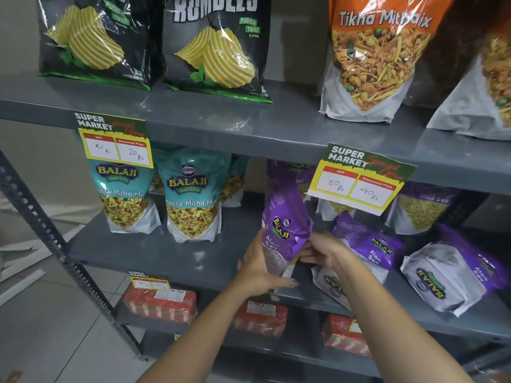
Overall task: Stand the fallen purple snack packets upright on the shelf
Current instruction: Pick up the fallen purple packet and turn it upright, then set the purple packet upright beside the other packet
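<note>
A purple Aloo Sev packet [286,225] is held nearly upright over the middle grey shelf [154,252]. My left hand [262,268] grips its lower left side and bottom. My right hand [325,251] pinches its lower right edge. To the right, a second purple packet [370,244] lies fallen, leaning over a third whose white bottom [330,286] faces me. Another fallen packet [448,275] lies at the far right. More purple packets [423,205] stand at the back, partly hidden by a price tag.
Two teal Khatta Mitha Mix packets [193,197] stand left of my hands. A yellow price tag [356,181] hangs from the upper shelf's edge right above the held packet. Red packs [160,302] sit on the lower shelf. A slotted steel upright [55,244] slants at the left.
</note>
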Tool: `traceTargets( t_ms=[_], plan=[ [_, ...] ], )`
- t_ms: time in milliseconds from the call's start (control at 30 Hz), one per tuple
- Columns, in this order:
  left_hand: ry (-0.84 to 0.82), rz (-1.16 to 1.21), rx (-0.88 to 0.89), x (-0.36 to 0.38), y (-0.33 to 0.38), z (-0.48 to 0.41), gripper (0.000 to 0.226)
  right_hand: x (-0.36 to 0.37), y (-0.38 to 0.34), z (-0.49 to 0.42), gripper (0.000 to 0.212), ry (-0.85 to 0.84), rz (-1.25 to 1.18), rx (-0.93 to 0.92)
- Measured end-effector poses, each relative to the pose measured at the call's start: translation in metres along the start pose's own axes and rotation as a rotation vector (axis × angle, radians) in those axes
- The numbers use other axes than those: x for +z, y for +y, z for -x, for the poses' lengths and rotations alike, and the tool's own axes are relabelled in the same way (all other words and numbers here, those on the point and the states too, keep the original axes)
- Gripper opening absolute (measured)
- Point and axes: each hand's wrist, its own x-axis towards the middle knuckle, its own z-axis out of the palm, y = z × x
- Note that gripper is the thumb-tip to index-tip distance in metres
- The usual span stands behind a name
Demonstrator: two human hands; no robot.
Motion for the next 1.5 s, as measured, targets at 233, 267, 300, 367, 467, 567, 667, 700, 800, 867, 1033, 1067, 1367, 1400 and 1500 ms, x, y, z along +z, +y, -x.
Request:
traceTargets(
  t_ms=[233,267,300,367,467,567,667,700,800,867,1033,1067,1367,1400,1500],
  plan=[
    [0.079,0.151,-0.015,-0.001,0.008,0.002,0.093,-0.004,-0.020,-0.013,0.055,-0.104,-0.393,-0.140],
    [-0.008,0.191,-0.010,-0.008,0.005,0.000,0.090,-0.003,-0.020,-0.014,0.063,-0.145,-0.408,-0.151],
    [-0.085,0.213,0.005,-0.017,0.002,-0.003,0.087,-0.002,-0.020,-0.016,0.068,-0.177,-0.403,-0.157],
    [-0.169,0.181,0.017,-0.036,-0.008,-0.010,0.085,0.000,-0.019,-0.016,0.073,-0.203,-0.341,-0.161],
    [-0.089,0.182,-0.027,-0.065,-0.016,-0.015,0.085,0.003,-0.019,-0.011,0.057,-0.139,-0.204,-0.173],
    [-0.035,0.456,-0.055,-0.078,-0.022,-0.013,0.064,0.001,-0.018,0.001,0.024,-0.097,0.064,-0.242],
    [0.034,0.542,-0.088,-0.073,-0.025,-0.013,0.044,-0.001,-0.014,0.012,0.041,-0.163,0.295,-0.348],
    [0.050,0.566,-0.097,-0.070,-0.025,-0.014,0.042,-0.002,-0.013,0.015,0.038,-0.168,0.346,-0.379],
    [0.060,0.673,-0.133,-0.063,-0.024,-0.019,0.041,-0.004,-0.011,0.023,0.034,-0.167,0.406,-0.413],
    [0.087,0.729,-0.156,-0.058,-0.023,-0.023,0.041,-0.006,-0.010,0.026,0.035,-0.166,0.391,-0.407],
    [0.126,0.772,-0.227,-0.053,-0.023,-0.023,0.043,-0.005,-0.009,0.033,0.046,-0.145,0.434,-0.415],
    [0.122,0.724,-0.228,-0.053,-0.020,-0.022,0.043,-0.009,-0.008,0.035,0.049,-0.127,0.435,-0.411],
    [-0.052,0.381,-0.407,-0.031,-0.016,0.074,0.010,-0.117,0.051,0.066,0.025,0.468,0.316,-0.321],
    [-0.154,0.354,-0.380,-0.017,-0.008,0.080,0.007,-0.126,0.062,0.067,0.017,0.497,0.351,-0.275],
    [-0.223,0.289,-0.129,0.025,0.026,0.067,0.010,-0.137,0.089,0.069,0.019,0.464,0.467,-0.101]
  ],
)
